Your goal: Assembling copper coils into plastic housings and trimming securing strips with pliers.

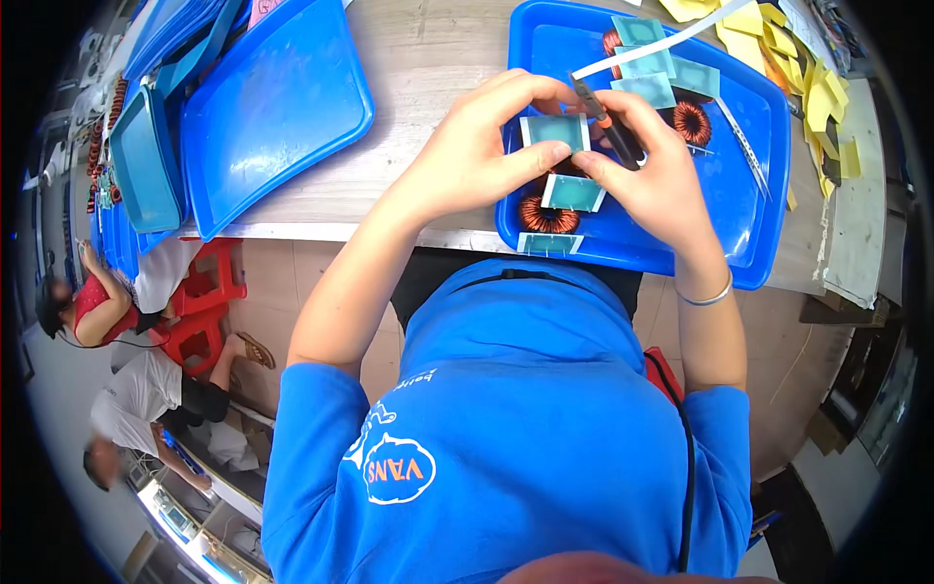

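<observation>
Over the near left part of a blue tray, my left hand grips a piece with a pale green plate between thumb and fingers. My right hand closes around a slim black tool with an orange band, its tip pointing up and left. The right thumb rests against the green-plated piece, whose underside my fingers hide. Below it in the tray sit another green plate, a copper-wound ring coil and a green plate at the rim.
Further back in the tray lie several green-plated coils and another copper ring coil. A white strip crosses the tray's back edge, and thin tweezers lie at its right. Yellow pieces litter the right; a blue tray stands left. Two people work far left.
</observation>
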A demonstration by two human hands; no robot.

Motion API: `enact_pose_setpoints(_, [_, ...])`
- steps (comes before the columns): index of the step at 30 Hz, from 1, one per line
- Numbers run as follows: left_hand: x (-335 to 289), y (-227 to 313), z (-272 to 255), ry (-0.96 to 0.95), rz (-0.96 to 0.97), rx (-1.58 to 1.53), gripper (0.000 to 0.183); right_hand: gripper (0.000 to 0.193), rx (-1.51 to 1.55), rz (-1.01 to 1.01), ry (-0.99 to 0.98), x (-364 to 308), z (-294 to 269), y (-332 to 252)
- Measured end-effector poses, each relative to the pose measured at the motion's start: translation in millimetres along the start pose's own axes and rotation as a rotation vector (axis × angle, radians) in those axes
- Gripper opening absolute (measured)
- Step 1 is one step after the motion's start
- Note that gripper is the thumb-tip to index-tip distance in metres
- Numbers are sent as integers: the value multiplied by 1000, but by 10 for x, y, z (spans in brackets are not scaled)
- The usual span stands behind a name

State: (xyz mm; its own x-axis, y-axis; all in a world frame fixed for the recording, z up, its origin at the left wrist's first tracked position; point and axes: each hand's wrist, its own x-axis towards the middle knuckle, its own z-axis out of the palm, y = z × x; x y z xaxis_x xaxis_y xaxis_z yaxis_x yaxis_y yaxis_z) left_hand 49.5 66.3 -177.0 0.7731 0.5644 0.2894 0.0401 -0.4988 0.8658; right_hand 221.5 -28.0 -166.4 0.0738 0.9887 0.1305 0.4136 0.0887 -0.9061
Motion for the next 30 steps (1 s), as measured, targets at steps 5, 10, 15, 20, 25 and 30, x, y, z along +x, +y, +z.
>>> enact_pose_setpoints(5, [-50, -6, -20, -43, 16, 12, 26, 32, 20, 69, -95, -22, -33, -16])
enact_pose_setpoints(10, [-82, 0, 17, -45, 35, 24, 23, 33, 44, 91, 10, -85, 30, 28])
enact_pose_setpoints(15, [-92, 113, 52, -73, 39, 64, 42, 32, 190, 137, 69, -117, 13, 41])
enact_pose_setpoints(20, [-92, 47, -11, -83, 28, 37, 43, 29, 246, 228, 73, -242, 18, 6])
enact_pose_setpoints(25, [-138, 5, -108, -119, 122, 0, 45, 34, 181, 168, 35, -343, 209, -46])
enact_pose_setpoints(30, [-159, -52, -56, -144, 132, -122, 49, 36, 203, 240, 56, -462, 247, 40])
